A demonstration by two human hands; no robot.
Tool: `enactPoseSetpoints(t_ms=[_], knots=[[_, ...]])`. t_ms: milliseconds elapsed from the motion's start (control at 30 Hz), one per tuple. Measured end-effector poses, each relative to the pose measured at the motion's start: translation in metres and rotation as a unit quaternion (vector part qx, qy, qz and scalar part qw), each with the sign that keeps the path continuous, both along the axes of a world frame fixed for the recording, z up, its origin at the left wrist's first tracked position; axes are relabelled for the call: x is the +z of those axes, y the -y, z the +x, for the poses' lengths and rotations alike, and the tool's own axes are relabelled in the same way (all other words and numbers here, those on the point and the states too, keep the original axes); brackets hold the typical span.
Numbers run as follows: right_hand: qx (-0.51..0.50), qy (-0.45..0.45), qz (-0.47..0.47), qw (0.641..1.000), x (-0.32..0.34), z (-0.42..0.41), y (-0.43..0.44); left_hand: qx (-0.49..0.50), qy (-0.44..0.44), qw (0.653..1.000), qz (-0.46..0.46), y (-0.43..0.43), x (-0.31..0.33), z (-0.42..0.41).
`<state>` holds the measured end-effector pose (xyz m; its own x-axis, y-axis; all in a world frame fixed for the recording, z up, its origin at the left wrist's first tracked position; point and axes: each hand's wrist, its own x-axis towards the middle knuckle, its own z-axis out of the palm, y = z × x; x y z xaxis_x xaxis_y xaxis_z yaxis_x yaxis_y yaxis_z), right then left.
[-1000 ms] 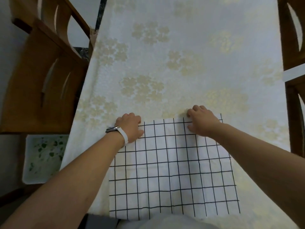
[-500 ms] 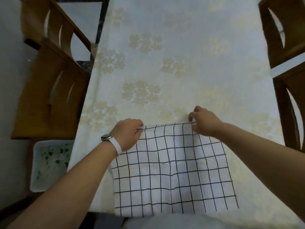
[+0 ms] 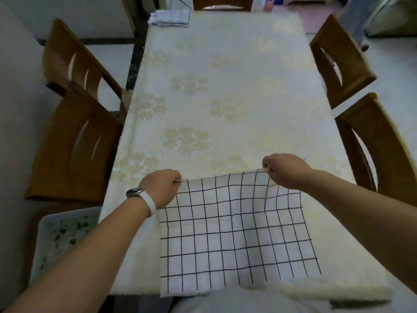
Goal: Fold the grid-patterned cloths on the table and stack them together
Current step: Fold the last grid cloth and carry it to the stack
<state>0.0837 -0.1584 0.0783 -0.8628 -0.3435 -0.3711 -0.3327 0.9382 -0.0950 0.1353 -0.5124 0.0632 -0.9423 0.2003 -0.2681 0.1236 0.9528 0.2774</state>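
A white cloth with a black grid (image 3: 234, 236) lies at the near edge of the table, its front edge hanging slightly over. My left hand (image 3: 161, 187), with a white watch band on the wrist, pinches the far left corner. My right hand (image 3: 285, 170) pinches the far right corner. The far edge is raised off the table between both hands and the cloth ripples below it. A pile of folded pale cloths (image 3: 169, 18) sits at the far left corner of the table.
The table wears a cream floral tablecloth (image 3: 225, 91). Wooden chairs stand on the left (image 3: 74, 136), on the right (image 3: 340, 62) and at the far end. A white bin with green leaf print (image 3: 61, 236) sits on the floor at the near left.
Both hands went from pressing flat on the far corners to pinching them, and the far edge has lifted off the table. The view has tilted up, showing the whole table.
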Motion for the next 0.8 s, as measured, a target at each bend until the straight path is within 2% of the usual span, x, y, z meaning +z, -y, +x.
enactPoseSetpoints(t_ms=[167,367,600,800], knots=[[-0.022,0.013,0.026,0.999,0.02,0.014,-0.013,-0.022,-0.015,1.0,-0.009,-0.001,0.02,-0.014],[-0.023,0.014,0.011,1.0,0.048,0.046,-0.02,-0.093,-0.005,0.995,0.035,0.003,0.041,0.002],[-0.006,-0.041,-0.019,0.999,0.05,0.097,-0.026,-0.13,-0.128,0.978,0.099,0.009,0.022,0.042],[-0.001,-0.094,-0.03,0.995,0.026,0.147,-0.026,-0.155,-0.159,0.965,0.139,0.013,-0.001,0.081]])
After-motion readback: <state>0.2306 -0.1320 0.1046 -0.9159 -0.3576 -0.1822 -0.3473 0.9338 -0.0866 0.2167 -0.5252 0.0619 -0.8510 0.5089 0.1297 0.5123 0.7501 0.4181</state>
